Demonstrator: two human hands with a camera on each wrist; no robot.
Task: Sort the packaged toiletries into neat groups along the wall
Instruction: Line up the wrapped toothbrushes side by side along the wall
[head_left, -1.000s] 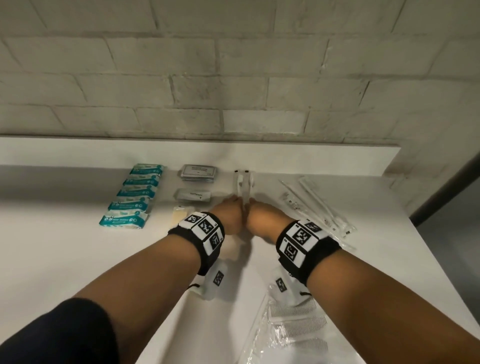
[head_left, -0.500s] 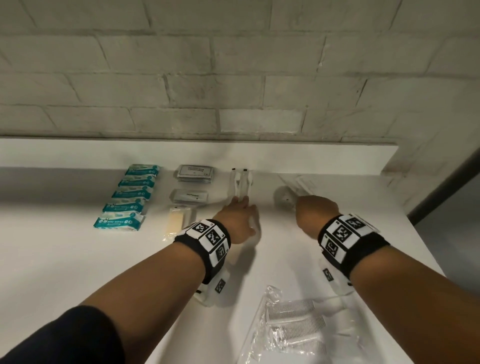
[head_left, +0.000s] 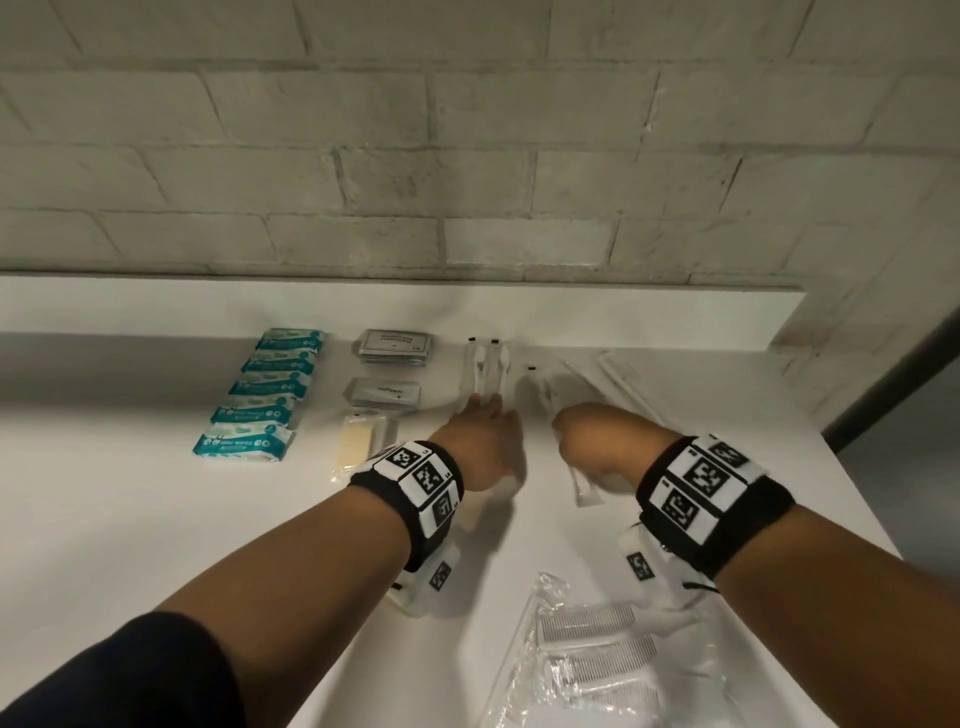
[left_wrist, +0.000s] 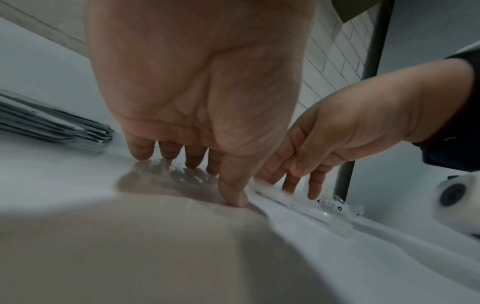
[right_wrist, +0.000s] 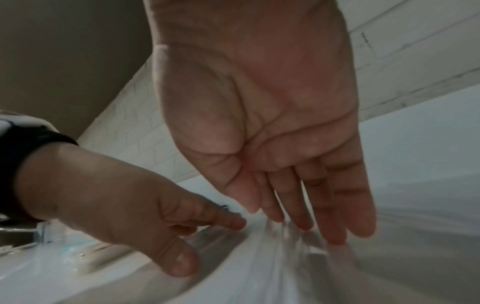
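Observation:
Two clear-wrapped white razors (head_left: 485, 366) lie side by side against the wall ledge. My left hand (head_left: 488, 415) rests its straight fingers (left_wrist: 141, 151) on their near ends, thumb down on the counter. Just to the right, my right hand (head_left: 592, 441) lies flat with straight fingers (right_wrist: 335, 232) on a third clear-wrapped razor (head_left: 586, 486), whose near end sticks out behind the palm. In the left wrist view that wrapper (left_wrist: 331, 202) shows under the right fingertips. Neither hand curls round anything.
Along the wall from the left: a column of teal wipe packets (head_left: 260, 395), grey sachets (head_left: 396, 345), a toothpaste sachet (head_left: 384, 392), a wrapped soap bar (head_left: 358, 447). Long wrapped sticks (head_left: 623, 379) lie far right. Bagged combs (head_left: 597, 649) sit near me.
My right hand went out to the right, then came back left with a wrapped razor, now lying beside the pair. My left hand stayed on the pair.

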